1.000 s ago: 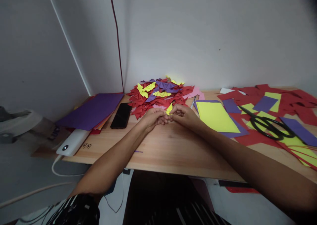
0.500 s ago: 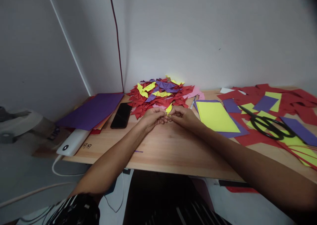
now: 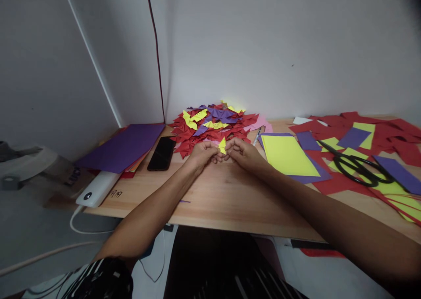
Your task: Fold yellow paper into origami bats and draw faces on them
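Note:
A small folded yellow paper piece (image 3: 222, 146) is pinched between my two hands, above the middle of the wooden table. My left hand (image 3: 205, 153) grips its left side, thumb and fingers pressed together. On its right side, my right hand (image 3: 241, 153) holds it with bent fingers. The fingertips cover part of the piece. Just behind my hands lies a heap of folded papers (image 3: 184, 137) in red, purple, yellow and pink, against the wall.
A black phone (image 3: 161, 153), purple sheets (image 3: 125, 147) and a white power bank (image 3: 98, 190) lie to the left. Yellow sheets (image 3: 289, 155), black scissors (image 3: 355, 165) and scattered red paper pieces (image 3: 404, 134) are to the right. A purple scrap (image 3: 185, 201) lies near the front edge.
The yellow piece has turned and now shows more of its surface between my fingertips. My hands have shifted only slightly and still hold it.

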Demonstrator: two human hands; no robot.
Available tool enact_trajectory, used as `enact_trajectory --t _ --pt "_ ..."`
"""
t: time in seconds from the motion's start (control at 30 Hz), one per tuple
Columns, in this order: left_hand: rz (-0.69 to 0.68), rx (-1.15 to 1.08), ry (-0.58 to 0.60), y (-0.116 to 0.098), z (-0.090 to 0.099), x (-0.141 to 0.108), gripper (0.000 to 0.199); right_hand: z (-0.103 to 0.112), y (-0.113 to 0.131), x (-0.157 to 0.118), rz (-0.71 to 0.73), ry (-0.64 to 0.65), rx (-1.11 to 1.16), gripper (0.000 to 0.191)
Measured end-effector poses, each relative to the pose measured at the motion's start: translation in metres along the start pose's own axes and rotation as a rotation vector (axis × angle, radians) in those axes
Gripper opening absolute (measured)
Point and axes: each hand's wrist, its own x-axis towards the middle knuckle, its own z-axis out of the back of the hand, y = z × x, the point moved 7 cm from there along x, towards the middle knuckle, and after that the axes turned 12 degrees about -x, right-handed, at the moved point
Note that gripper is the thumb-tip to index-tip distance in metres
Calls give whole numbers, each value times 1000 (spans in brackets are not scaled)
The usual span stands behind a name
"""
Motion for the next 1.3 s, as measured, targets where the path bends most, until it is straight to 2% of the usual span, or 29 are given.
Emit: enact_trajectory --t 0.1,0.23,0.43,0.67,1.03,1.2,1.3 --pt "-51 15 -21 -3 1 0 5 5 -3 0 -92 -53 0 14" --pt "-99 28 1 -5 -3 0 5 6 -2 0 -104 -41 -106 26" --pt "-144 50 73 -4 -9 0 5 -2 -1 3 -43 60 -44 20" --pt "-141 69 60 -2 -8 0 5 0 -2 3 -86 -5 -109 15" --pt "-51 -5 35 1 -6 0 3 0 2 -1 -69 -8 -149 12" --pt "-106 56 98 -1 -9 0 14 0 5 -1 -2 -20 -200 16" --pt "-116 107 100 -1 -9 -1 12 0 7 -2 8 -25 -236 14"
